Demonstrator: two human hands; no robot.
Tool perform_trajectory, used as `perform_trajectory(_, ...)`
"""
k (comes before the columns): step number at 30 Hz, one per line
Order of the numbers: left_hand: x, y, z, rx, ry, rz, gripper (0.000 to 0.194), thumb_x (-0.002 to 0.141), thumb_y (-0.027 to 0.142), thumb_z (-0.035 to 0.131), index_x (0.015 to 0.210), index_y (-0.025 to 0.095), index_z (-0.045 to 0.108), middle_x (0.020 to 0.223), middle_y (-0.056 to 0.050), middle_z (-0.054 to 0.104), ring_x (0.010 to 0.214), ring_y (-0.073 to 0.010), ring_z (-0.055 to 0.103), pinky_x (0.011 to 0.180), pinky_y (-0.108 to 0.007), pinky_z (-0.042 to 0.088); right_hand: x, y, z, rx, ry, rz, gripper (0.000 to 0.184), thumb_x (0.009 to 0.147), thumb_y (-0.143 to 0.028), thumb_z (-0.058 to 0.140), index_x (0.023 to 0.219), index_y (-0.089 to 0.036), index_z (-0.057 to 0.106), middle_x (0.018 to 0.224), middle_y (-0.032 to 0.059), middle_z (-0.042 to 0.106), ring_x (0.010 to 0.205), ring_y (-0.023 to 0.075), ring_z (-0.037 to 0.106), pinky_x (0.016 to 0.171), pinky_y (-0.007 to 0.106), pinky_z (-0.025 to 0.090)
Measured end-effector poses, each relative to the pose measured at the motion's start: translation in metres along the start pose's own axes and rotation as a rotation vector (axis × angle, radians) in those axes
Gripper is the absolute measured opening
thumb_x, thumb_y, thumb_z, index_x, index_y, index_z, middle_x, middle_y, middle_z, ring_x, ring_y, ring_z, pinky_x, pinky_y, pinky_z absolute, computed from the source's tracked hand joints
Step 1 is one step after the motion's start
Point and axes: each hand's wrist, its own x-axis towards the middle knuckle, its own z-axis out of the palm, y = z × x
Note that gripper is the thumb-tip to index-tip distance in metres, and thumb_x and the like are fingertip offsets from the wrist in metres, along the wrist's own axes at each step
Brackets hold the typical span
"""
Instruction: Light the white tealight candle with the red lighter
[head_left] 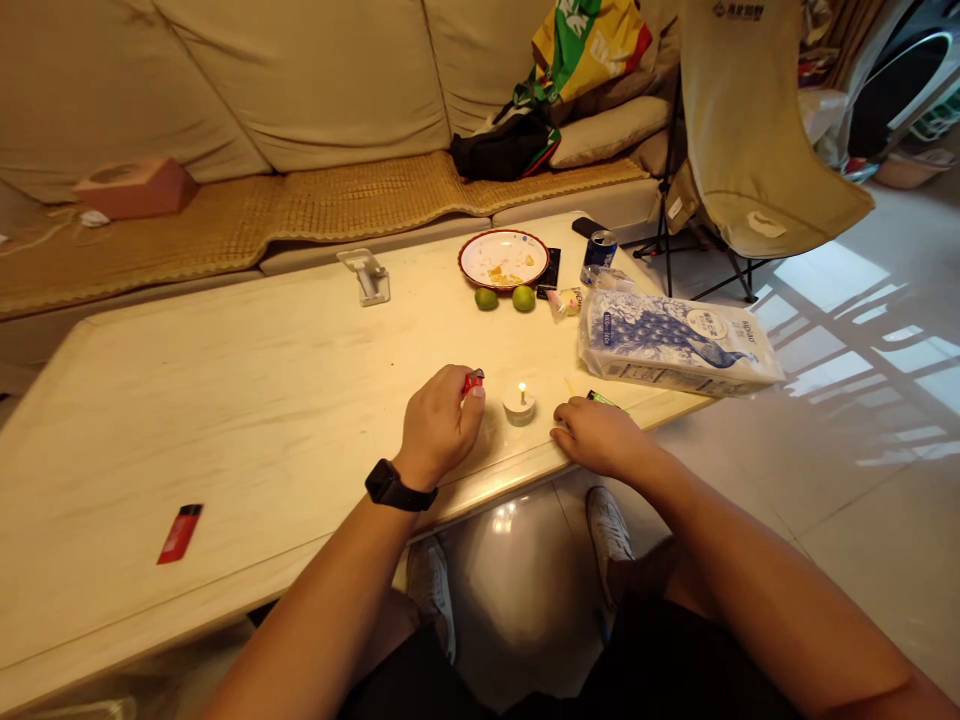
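Red lighter pinched in L hand fingers, head angled toward lit tealight just right; R hand loosely curled, empty, nearby.

Left hand holds a red lighter in its grip, just beside a lit tealight candle on the tabletop. Right hand rests empty at the tabletop edge, near a small green object. A second red lighter lies well to the left.

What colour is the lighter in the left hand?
The lighter is red, best seen in the head view.
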Motion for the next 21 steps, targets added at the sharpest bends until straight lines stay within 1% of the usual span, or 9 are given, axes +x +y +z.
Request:
perform_trajectory(6, -0.004, -0.008, -0.004, 0.016, 0.006, -0.081, 0.026, 0.101, 0.037, 0.037, 0.101, 0.019, 0.055, 0.090, -0.006, 0.064, 0.081, -0.0205, 0.057, 0.073, -0.033, 0.043, 0.000, -0.001, -0.001, 0.006, -0.030, 0.013, 0.031, 0.098, -0.040, 0.045, 0.108, -0.021, 0.066, 0.112, 0.0106, 0.067, 0.102, 0.0242, 0.062, 0.081, 0.031, 0.044)
perform_trajectory(14, -0.009, -0.018, -0.007, 0.050, 0.041, -0.116, 0.024, 0.101, 0.037, 0.038, 0.097, 0.019, 0.054, 0.085, -0.005, 0.060, 0.077, -0.0197, 0.055, 0.070, -0.032, 0.041, 0.001, 0.002, 0.002, 0.012, 0.001, -0.005, 0.030, 0.096, -0.040, 0.045, 0.104, -0.020, 0.066, 0.109, 0.0096, 0.067, 0.098, 0.0231, 0.063, 0.076, 0.030, 0.043)
perform_trajectory(21, -0.010, -0.021, -0.007, 0.057, 0.048, -0.145, 0.022, 0.100, 0.037, 0.040, 0.094, 0.020, 0.054, 0.082, -0.004, 0.060, 0.074, -0.0190, 0.055, 0.068, -0.032, 0.040, 0.002, 0.001, 0.002, 0.009, -0.021, 0.013, 0.031, 0.097, -0.041, 0.045, 0.106, -0.020, 0.066, 0.111, 0.0100, 0.067, 0.100, 0.0233, 0.064, 0.079, 0.031, 0.044)
